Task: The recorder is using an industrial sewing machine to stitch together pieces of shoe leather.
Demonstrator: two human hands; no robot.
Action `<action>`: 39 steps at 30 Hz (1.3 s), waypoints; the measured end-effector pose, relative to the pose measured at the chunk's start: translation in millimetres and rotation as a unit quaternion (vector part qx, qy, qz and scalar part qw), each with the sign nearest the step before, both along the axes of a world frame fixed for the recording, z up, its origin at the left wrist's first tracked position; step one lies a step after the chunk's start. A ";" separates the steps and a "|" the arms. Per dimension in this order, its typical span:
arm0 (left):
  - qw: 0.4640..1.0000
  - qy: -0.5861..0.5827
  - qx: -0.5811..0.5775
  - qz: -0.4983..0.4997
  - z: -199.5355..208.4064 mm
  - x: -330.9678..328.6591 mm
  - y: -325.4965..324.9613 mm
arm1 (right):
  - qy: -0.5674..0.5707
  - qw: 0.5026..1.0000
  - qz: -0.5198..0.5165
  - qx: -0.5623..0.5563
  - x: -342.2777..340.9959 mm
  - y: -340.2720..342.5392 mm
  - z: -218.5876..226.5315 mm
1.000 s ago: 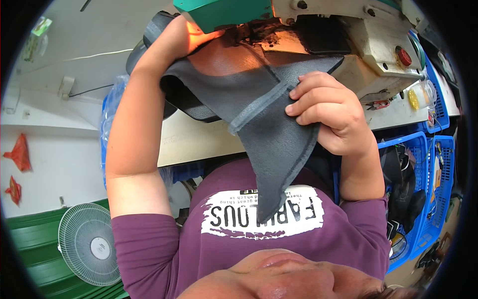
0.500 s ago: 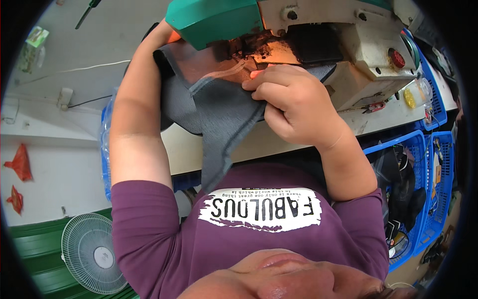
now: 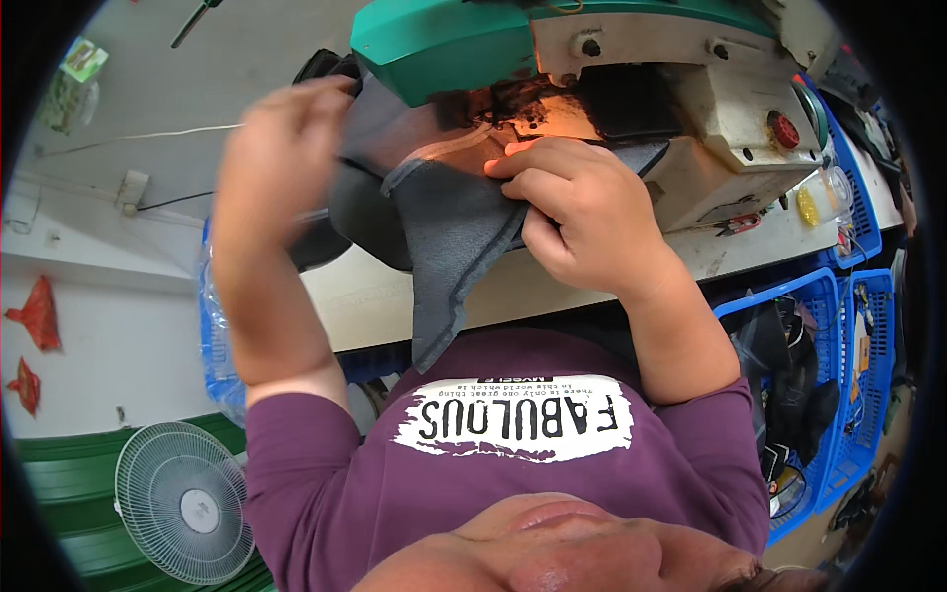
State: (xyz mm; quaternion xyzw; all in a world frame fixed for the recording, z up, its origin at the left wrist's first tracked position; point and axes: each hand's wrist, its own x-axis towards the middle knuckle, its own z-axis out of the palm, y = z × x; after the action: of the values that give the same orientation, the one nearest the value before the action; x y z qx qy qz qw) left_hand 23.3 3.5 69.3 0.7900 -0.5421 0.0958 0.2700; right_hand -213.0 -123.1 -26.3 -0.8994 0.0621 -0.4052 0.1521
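Note:
A dark grey fabric piece (image 3: 456,219) lies partly under the green head of a sewing machine (image 3: 444,49), and its pointed end hangs over the table's front edge. A lighter seam band crosses it, lit orange near the machine. My right hand (image 3: 587,212) pinches the fabric's edge just in front of the lit work area. Off to the left, my left hand (image 3: 291,148) is raised beside the fabric and smeared by motion, so its fingers cannot be read. Black pieces (image 3: 326,232) lie beneath and left of the grey fabric.
At the right stand blue baskets (image 3: 834,395) with dark items inside. A clear jar (image 3: 834,192) with yellow contents and a red-handled tool (image 3: 742,224) rest on the table (image 3: 385,301) near the machine's base. A white fan (image 3: 187,503) stands at lower left.
My left hand has come away from beside the machine head, back toward me and left, uncovering black pieces there. My right hand keeps its pinch on the fabric, nearly in place.

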 end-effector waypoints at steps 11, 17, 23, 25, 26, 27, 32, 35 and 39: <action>0.977 -0.169 -0.017 -0.131 -65.8 -57.1 0.1 | -0.034 0.999 0.024 -0.031 3.4 -0.4 1.5; 0.970 -0.112 0.119 -0.180 -52.4 -5.0 -17.8 | -0.045 0.997 0.050 -0.038 1.0 -4.6 -3.2; 0.938 -0.153 0.094 -0.297 -53.6 53.7 -50.5 | -0.035 0.998 0.050 -0.033 0.6 -4.7 -4.0; 0.941 -0.135 0.079 -0.301 -56.9 66.3 -62.2 | -0.025 0.998 0.046 -0.028 -0.2 -4.6 -3.7; 0.943 -0.118 0.064 -0.304 -57.2 69.3 -66.8 | -0.025 0.998 0.044 -0.031 -0.2 -5.0 -3.7; 0.949 -0.082 0.091 -0.290 -55.3 72.6 -71.1 | -0.026 0.998 0.042 -0.034 -0.2 -5.1 -3.5; 0.965 0.045 0.116 -0.232 -62.1 96.5 -56.7 | -0.015 0.998 0.048 -0.025 -2.0 -5.5 -2.0; 0.951 0.098 0.080 -0.283 -56.1 78.9 -12.0 | -0.014 0.998 0.050 -0.029 -2.0 -6.3 -4.1; 0.959 -0.074 0.086 -0.260 -50.0 32.7 49.7 | -0.011 0.998 0.062 -0.019 -2.2 -2.8 -0.6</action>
State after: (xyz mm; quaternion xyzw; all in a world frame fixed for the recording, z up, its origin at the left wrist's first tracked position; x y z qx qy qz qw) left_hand 56.0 53.2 19.3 0.6330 -0.7531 0.0337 0.1761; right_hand -215.2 -125.9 -26.8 -0.8996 -0.0031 -0.4062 0.1603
